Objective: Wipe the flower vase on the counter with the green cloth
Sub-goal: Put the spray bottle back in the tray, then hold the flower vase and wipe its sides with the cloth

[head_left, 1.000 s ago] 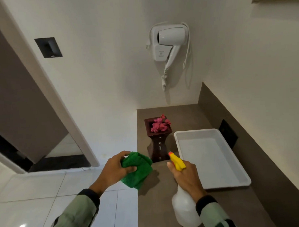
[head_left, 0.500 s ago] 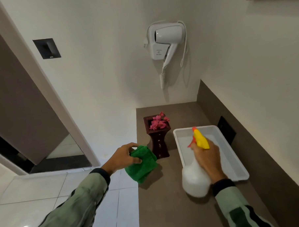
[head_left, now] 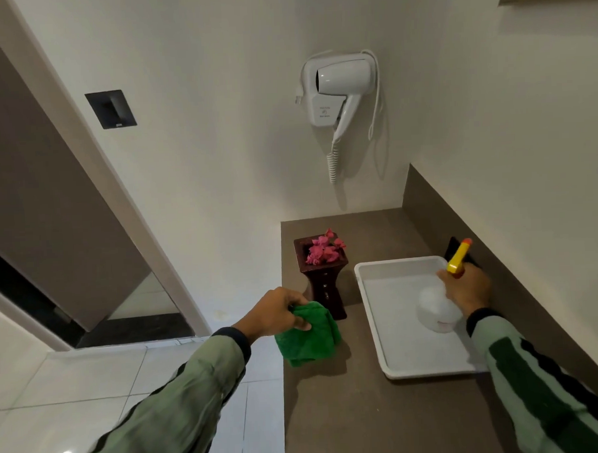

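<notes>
A dark brown flower vase [head_left: 325, 287] with pink flowers [head_left: 323, 251] stands upright on the brown counter [head_left: 350, 412], near its left edge. My left hand [head_left: 277, 314] grips a bunched green cloth [head_left: 309, 335] just left of and below the vase's foot; whether the cloth touches the vase I cannot tell. My right hand [head_left: 468, 287] holds a white spray bottle [head_left: 436, 309] with a yellow nozzle over the white tray [head_left: 373, 312], tilted, its body low inside the tray.
The tray lies right of the vase, next to the brown backsplash [head_left: 534, 301]. A white hair dryer [head_left: 339, 91] hangs on the wall above the counter's far end. Left of the counter are a tiled floor [head_left: 75, 390] and a doorway [head_left: 51, 237].
My right hand has carried the spray bottle from the counter's front to the right and down into the tray. My left hand with the cloth has edged closer to the vase.
</notes>
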Tool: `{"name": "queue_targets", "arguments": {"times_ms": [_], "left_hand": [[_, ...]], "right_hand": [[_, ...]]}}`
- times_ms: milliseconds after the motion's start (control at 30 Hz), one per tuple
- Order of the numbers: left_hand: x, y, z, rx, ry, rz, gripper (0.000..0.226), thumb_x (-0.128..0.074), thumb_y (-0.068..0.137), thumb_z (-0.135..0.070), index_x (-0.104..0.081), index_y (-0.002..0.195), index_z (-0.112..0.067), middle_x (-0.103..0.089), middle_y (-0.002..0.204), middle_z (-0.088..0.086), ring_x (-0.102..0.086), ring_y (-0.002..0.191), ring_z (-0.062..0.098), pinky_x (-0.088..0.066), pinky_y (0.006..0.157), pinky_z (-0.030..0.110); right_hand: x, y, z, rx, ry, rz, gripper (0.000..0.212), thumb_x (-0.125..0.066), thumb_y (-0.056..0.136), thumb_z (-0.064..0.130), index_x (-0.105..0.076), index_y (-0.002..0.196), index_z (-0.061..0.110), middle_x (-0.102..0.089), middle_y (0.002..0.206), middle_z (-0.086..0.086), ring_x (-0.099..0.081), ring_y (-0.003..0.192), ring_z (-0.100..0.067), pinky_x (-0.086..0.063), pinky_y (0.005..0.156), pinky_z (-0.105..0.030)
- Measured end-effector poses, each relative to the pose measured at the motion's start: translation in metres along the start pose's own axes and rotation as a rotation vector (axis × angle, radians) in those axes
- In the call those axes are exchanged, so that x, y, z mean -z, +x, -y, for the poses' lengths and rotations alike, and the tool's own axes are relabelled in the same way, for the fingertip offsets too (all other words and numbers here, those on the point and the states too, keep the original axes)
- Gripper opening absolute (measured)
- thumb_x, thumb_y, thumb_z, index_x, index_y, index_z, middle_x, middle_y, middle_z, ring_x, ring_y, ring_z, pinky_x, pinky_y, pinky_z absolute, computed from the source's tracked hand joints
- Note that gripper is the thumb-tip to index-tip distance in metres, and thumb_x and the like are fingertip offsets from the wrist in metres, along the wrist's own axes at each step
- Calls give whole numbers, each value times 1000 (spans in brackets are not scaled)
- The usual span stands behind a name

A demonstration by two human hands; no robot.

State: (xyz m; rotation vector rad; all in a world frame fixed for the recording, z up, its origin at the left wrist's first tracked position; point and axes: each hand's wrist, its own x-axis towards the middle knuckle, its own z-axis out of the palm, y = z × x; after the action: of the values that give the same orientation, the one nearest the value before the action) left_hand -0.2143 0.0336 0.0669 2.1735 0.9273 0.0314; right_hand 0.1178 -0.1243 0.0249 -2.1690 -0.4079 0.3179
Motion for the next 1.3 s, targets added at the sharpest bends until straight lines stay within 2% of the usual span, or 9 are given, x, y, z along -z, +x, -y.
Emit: {"name": "queue_targets", "arguments": {"times_ms": [133, 233, 333, 533, 633, 733, 900, 1067, 1300], "left_hand": [[2, 1, -3, -17, 6, 21, 31, -81, 76, -13, -75, 106, -13, -76, 106, 7, -70, 96, 23, -59, 86, 37], [3, 5, -7, -42, 27, 71, 30, -79, 77, -11, -75, 107, -12, -76, 108, 7, -70, 97, 22, -59, 88, 35], [2, 10, -13, -81, 65, 127, 30, -79, 77, -11, -75, 106, -13, -76, 107, 5, -70, 95, 19, -58, 84, 28], [3, 14, -41, -246, 38, 277, 31, -76, 78, -2, -72, 109, -7, -75, 110, 10, -71, 97, 20, -57, 87, 28], [5, 17, -50, -305, 74, 325, 33, -74, 80, 0, -71, 112, -6, -72, 114, 10, -68, 97, 18, -56, 88, 26], [23, 24, -45, -337, 173, 241, 38, -75, 83, -19, -67, 120, -18, -65, 121, -3, -60, 103, 9, -49, 89, 20], [60, 52, -12, -355, 346, -270, 57, -61, 88, -52, -57, 133, -17, -58, 138, 7, -52, 127, 24, -42, 108, 41], [53, 96, 11, -169, 563, -58, 117, -29, 72, -89, 0, 156, -13, 2, 166, 6, 2, 153, 19, -3, 124, 46], [53, 122, 23, -301, 706, -48, 115, -20, 74, -91, -3, 155, -12, -3, 166, 7, 0, 153, 17, -4, 124, 48]], "right_hand": [[12, -43, 1, 80, -33, -114, 64, -85, 68, 37, -55, 113, 3, -59, 113, -22, -58, 98, -38, -51, 76, -44], [3, -92, -1, 192, -116, -60, 64, -84, 64, 45, -49, 110, 16, -52, 107, -7, -55, 92, -28, -48, 75, -42], [-3, -115, -9, 156, -167, -35, 58, -85, 66, 40, -46, 102, 17, -54, 111, -14, -57, 96, -34, -52, 77, -46], [-51, -159, 18, 407, 90, 733, 103, -83, 60, 55, -28, 144, 31, -35, 142, 17, -34, 129, -2, -36, 106, -30], [-79, -166, 30, 295, 266, 817, 52, -76, 80, 27, -53, 125, 35, -63, 121, 16, -59, 116, -9, -49, 88, -15], [-100, -167, 17, 103, 408, 633, 19, -69, 86, 17, -64, 96, 33, -72, 98, 9, -69, 97, -18, -51, 67, -8], [-125, -153, 4, -121, 532, 242, 41, -59, 91, 9, -51, 132, 7, -61, 126, -12, -58, 111, -30, -46, 98, -39], [-184, -151, 27, -43, 384, -11, 54, -56, 93, 11, -36, 143, 4, -52, 139, -18, -51, 125, -34, -39, 105, -34], [-247, -154, 36, -1, 177, -120, 79, -62, 89, 15, -13, 151, 10, -24, 157, -18, -25, 144, -35, -27, 116, -53]]}}
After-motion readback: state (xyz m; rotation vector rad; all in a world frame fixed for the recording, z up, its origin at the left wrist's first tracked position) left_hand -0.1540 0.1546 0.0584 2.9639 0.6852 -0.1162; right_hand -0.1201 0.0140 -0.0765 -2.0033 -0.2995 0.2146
